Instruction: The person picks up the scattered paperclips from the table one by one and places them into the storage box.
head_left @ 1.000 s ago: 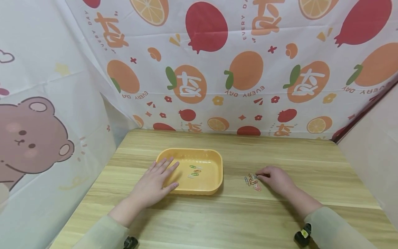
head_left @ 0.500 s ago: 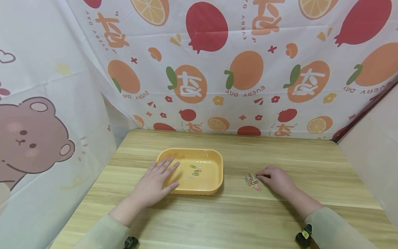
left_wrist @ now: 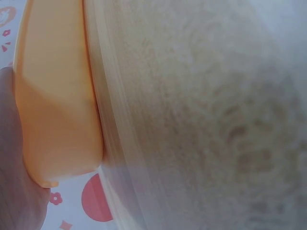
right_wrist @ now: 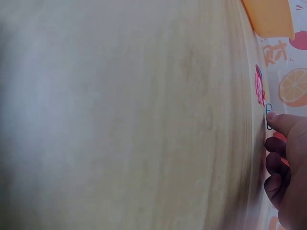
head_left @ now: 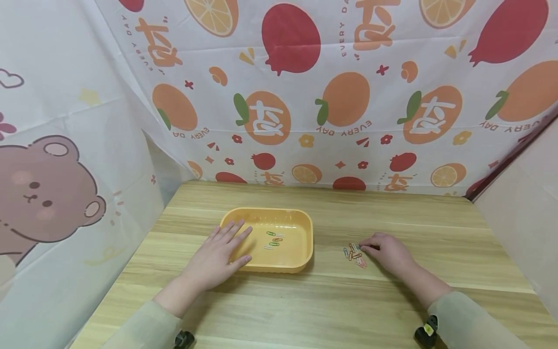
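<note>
My left hand (head_left: 212, 259) lies over the left side of a yellow plastic tray (head_left: 308, 242), its fingers spread and straight across the rim. Several paper clips (head_left: 273, 244), green, white and orange-red, lie scattered on the tray's floor. To the right of the tray, a small pile of coloured paper clips (head_left: 351, 256) rests on the wooden table. At that pile's right edge my right hand (head_left: 390, 253) pinches a bluish paper clip (right_wrist: 268, 107) between thumb and forefinger. Its other fingers are curled under in the right wrist view.
The wood-grain table (head_left: 279, 310) meets a fruit-printed cloth (head_left: 305, 106) at the back. A bear-printed cloth (head_left: 48, 194) hangs on the left, and a pale panel (head_left: 523, 203) stands on the right.
</note>
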Available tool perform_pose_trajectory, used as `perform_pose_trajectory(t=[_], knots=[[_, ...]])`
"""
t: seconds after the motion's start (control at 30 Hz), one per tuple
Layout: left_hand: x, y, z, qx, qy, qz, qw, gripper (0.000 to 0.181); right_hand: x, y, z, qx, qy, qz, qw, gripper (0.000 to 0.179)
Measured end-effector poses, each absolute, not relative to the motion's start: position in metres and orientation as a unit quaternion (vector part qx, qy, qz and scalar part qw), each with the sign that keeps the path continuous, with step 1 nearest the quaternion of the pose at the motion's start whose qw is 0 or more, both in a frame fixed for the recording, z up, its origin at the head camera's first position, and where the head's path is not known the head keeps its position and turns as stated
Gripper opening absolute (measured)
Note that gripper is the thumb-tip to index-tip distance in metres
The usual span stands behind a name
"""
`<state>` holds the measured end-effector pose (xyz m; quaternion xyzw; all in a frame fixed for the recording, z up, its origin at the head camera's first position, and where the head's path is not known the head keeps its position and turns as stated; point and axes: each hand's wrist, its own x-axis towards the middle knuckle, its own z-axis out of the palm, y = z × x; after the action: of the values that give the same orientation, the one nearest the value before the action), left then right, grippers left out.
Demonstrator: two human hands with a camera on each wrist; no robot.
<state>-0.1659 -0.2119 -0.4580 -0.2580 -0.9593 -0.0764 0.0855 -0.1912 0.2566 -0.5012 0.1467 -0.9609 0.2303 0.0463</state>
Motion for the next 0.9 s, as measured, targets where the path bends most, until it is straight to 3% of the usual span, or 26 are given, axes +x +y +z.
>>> perform_pose_trajectory(t=[0.9], knots=[[-0.164,-0.212,-0.456,-0.258,-0.96,-0.08,0.08,0.072,-0.194,0.248,-0.489,0.124,-0.956,0.261,0.052,0.015]])
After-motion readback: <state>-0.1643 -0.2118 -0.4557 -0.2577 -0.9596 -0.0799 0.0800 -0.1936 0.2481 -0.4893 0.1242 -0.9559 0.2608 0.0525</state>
